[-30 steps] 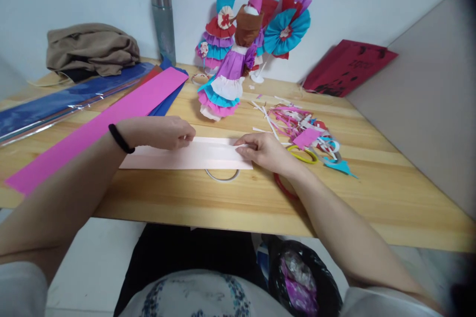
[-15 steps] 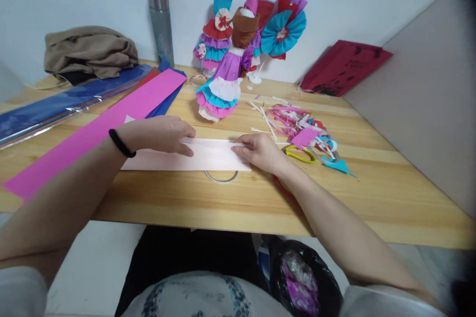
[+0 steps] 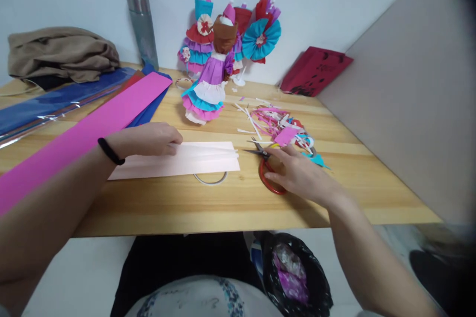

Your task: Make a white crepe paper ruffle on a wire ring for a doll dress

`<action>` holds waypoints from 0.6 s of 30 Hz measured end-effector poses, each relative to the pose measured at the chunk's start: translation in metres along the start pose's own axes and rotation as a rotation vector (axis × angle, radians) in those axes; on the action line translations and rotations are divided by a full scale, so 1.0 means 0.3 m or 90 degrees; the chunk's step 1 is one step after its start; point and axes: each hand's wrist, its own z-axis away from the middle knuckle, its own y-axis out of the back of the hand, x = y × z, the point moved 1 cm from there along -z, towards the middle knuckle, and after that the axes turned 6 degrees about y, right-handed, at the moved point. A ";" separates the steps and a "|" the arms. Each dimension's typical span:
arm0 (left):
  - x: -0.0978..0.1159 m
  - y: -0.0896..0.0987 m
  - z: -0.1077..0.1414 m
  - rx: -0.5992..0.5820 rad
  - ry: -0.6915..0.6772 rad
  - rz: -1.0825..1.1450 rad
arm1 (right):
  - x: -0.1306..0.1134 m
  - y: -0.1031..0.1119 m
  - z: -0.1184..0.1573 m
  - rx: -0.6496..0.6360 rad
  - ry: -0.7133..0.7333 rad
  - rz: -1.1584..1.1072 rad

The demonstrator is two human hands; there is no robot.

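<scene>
A pale pink paper strip (image 3: 208, 161) lies across the table, with a fold along its upper part. My left hand (image 3: 158, 139) holds the strip's upper edge between closed fingers, left of its middle. To the right of the strip, my right hand (image 3: 297, 171) is at the red-handled scissors (image 3: 273, 185), its fingers apart and touching the handles. The dark scissor blades are spread and point left toward the strip's end. Part of a thin ring (image 3: 210, 182) shows below the strip.
Paper scraps (image 3: 277, 124) lie beyond my right hand. A paper-dressed doll (image 3: 211, 79) stands behind the strip. To the left are a long bright pink sheet (image 3: 92, 131), blue sheets, a brown cloth (image 3: 63, 54) and a flask (image 3: 141, 25). A black bag (image 3: 316, 277) sits below the table.
My right hand has left the strip's right end and moved right to the scissors, which now show. My left hand stays on the strip. The view has shifted to the right.
</scene>
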 end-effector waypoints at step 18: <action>-0.044 -0.041 -0.008 0.046 0.068 -0.016 | 0.067 -0.008 0.002 0.010 0.078 -0.134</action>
